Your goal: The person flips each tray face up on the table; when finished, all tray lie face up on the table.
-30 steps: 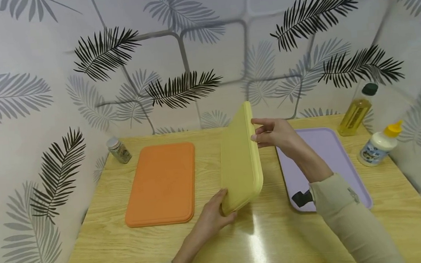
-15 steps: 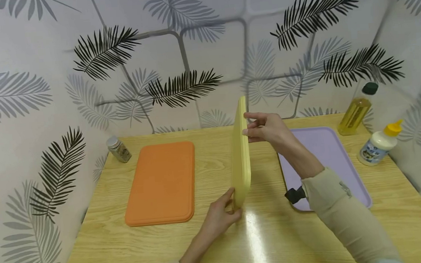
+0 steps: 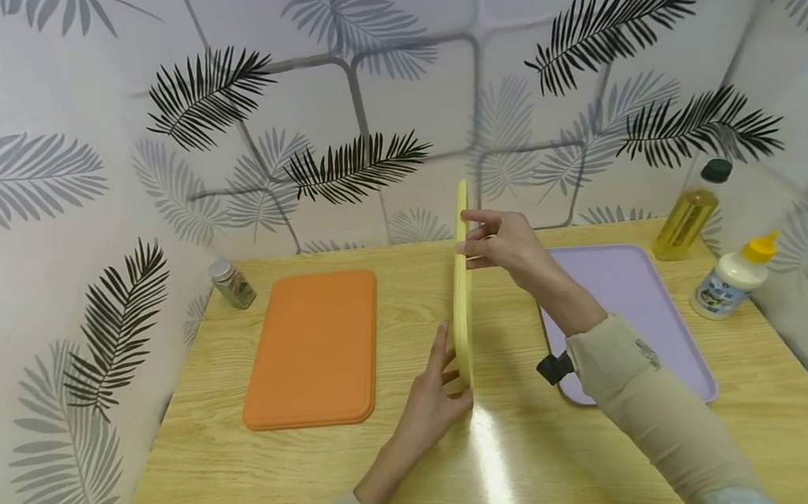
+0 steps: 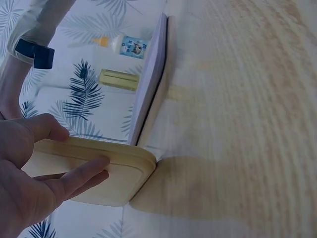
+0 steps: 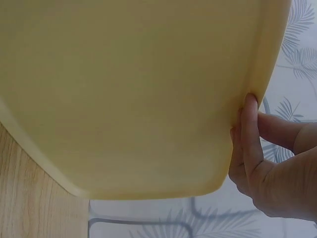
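Note:
A yellow tray [image 3: 462,295] stands on its long edge mid-table, seen almost edge-on from the head. My right hand [image 3: 506,248] pinches its upper edge toward the far end; the right wrist view shows the fingers on the tray's broad face [image 5: 133,99] and the thumb behind the rim. At the near end, my left hand [image 3: 433,400] holds the tray between thumb and fingers. In the left wrist view the tray's lower corner [image 4: 146,168] is at the tabletop, with its shadow beside it.
An orange tray [image 3: 314,350] lies to the left, a small spice jar [image 3: 232,284] behind it. On the right is a lilac tray [image 3: 629,305], partly under my right forearm. An oil bottle [image 3: 689,214] and a yellow-capped white bottle [image 3: 734,277] stand beyond it.
The yellow tray has turned from a tilt with its face showing to nearly upright and edge-on. My right hand has moved left with it, my left hand a little right and away.

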Tool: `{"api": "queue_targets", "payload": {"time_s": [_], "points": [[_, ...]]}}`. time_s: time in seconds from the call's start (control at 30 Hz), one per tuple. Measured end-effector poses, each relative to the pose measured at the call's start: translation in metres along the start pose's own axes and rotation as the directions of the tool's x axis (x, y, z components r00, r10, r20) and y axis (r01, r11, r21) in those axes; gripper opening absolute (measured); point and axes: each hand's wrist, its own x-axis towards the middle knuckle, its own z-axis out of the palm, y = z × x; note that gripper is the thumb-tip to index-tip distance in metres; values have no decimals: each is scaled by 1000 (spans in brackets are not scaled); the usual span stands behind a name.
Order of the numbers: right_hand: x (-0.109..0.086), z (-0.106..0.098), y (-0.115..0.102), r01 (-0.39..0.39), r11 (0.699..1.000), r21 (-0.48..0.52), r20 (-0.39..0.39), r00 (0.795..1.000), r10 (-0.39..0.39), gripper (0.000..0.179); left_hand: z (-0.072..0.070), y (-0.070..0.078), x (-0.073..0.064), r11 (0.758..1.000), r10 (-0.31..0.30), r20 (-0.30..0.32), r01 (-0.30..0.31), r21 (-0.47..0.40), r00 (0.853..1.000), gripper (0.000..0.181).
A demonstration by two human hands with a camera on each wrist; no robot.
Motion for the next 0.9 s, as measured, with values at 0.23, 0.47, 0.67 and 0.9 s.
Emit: {"api": "queue_targets", "payload": {"time_s": [0.23,0.47,0.67,0.9], "points": [[4,7,-2,14,1000,26,-7,1000,-14,63,-5,16,7,999,35,-22,-35,7,999,108],[6,10,-1,-6,999,50,-1,1000,6,71,-13,35,12,990,131,-51,-128,60,990,105],[9,11,-1,-41,998,50,-7,999,42,65,-20,49,10,988,131,-86,-122,99,988,96],[9,10,0,-28,998,56,0,1000,28,64,-22,73,11,986,111,-152,-90,142,982,76]]}}
